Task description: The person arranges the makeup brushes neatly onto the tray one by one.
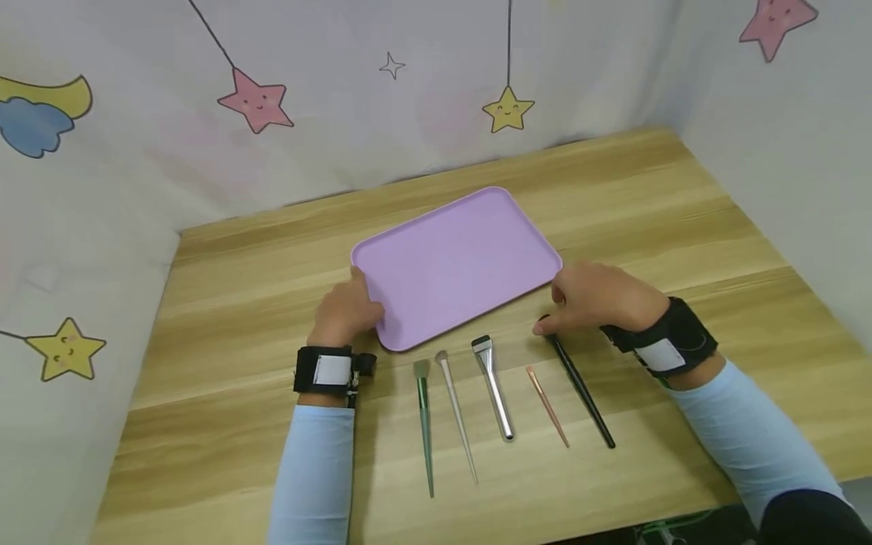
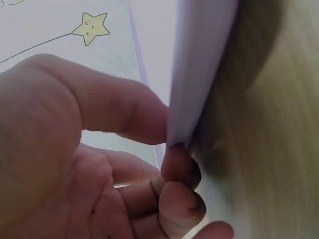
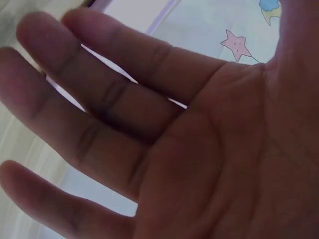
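A purple tray (image 1: pixel 456 265) lies slanted on the wooden table. At its left end my left hand (image 1: pixel 345 309) pinches the edge, thumb over the rim and fingertips underneath; the tray edge (image 2: pixel 197 74) stands between them in the left wrist view. My right hand (image 1: pixel 599 295) is at the tray's near right corner, its fingers (image 3: pixel 114 99) loosely extended and the palm bare in the right wrist view. Under its thumb is the top of a black makeup brush (image 1: pixel 582 390), partly covered by the hand.
Left of the black brush lie a small copper brush (image 1: pixel 548 406), a silver flat-headed brush (image 1: pixel 496 390), a pale grey brush (image 1: pixel 458 416) and a green brush (image 1: pixel 425 431). A white curtain (image 1: pixel 381 144) with stars borders the wooden table (image 1: pixel 238 341) at the back and sides.
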The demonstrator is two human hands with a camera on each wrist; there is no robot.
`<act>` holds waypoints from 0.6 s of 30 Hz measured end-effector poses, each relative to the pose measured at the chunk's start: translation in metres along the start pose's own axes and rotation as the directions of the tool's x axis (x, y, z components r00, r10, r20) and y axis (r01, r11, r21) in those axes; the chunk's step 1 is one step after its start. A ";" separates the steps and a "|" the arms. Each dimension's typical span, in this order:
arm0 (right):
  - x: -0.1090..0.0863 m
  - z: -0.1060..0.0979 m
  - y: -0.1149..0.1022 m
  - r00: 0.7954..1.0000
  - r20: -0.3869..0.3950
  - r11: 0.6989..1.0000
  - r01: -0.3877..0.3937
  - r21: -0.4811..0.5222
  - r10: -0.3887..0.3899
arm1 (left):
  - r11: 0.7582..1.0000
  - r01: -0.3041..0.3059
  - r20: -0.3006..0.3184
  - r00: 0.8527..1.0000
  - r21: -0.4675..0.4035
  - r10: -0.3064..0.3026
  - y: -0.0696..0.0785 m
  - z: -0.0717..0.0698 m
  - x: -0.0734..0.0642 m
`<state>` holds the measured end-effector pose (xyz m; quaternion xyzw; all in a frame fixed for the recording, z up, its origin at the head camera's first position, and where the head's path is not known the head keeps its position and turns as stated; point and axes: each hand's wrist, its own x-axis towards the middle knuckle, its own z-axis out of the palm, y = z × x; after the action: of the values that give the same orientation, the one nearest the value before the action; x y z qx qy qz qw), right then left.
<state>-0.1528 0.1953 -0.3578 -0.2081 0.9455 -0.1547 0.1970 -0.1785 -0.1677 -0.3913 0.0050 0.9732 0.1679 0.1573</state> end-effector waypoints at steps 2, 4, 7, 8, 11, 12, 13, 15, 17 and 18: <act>0.000 0.000 0.001 1.000 0.007 1.000 -0.002 0.003 0.002 | 1.000 0.000 -0.009 1.000 -0.004 0.000 0.000 0.001 0.002; 0.001 0.000 0.001 1.000 0.021 1.000 -0.011 -0.010 0.011 | 1.000 0.001 -0.012 1.000 -0.013 -0.001 0.001 0.001 0.003; 0.001 -0.002 -0.001 0.999 0.043 0.999 -0.019 -0.028 0.020 | 0.999 0.002 -0.017 1.000 -0.034 -0.003 0.000 -0.001 0.006; 0.001 -0.002 -0.001 0.998 0.052 0.999 -0.025 -0.034 0.027 | 0.999 0.000 -0.019 1.000 -0.042 -0.001 0.000 -0.001 0.006; 0.000 -0.001 -0.001 0.998 0.061 0.999 -0.034 -0.040 0.036 | 0.998 -0.009 -0.026 1.000 -0.057 0.008 -0.001 0.001 0.008; -0.001 0.000 -0.001 0.998 0.059 0.998 -0.035 -0.043 0.037 | 0.998 -0.013 -0.025 1.000 -0.058 0.011 -0.002 0.002 0.009; -0.001 0.000 -0.002 0.998 0.057 0.998 -0.036 -0.046 0.038 | 0.998 -0.015 -0.022 1.000 -0.062 0.014 -0.002 0.002 0.009; -0.002 0.001 -0.002 0.998 0.053 0.998 -0.035 -0.051 0.038 | 0.997 -0.018 -0.011 1.000 -0.071 0.017 -0.003 0.003 0.010; -0.004 0.002 -0.002 0.998 0.053 0.997 -0.037 -0.061 0.041 | 0.997 -0.017 0.004 1.000 -0.077 0.018 -0.004 0.004 0.010; -0.004 0.003 -0.002 0.998 0.054 0.997 -0.041 -0.061 0.045 | 0.997 -0.017 0.011 1.000 -0.078 0.018 -0.004 0.004 0.010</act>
<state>-0.1468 0.1945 -0.3583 -0.1978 0.9482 -0.1160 0.2200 -0.1871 -0.1696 -0.3990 0.0085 0.9649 0.2068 0.1616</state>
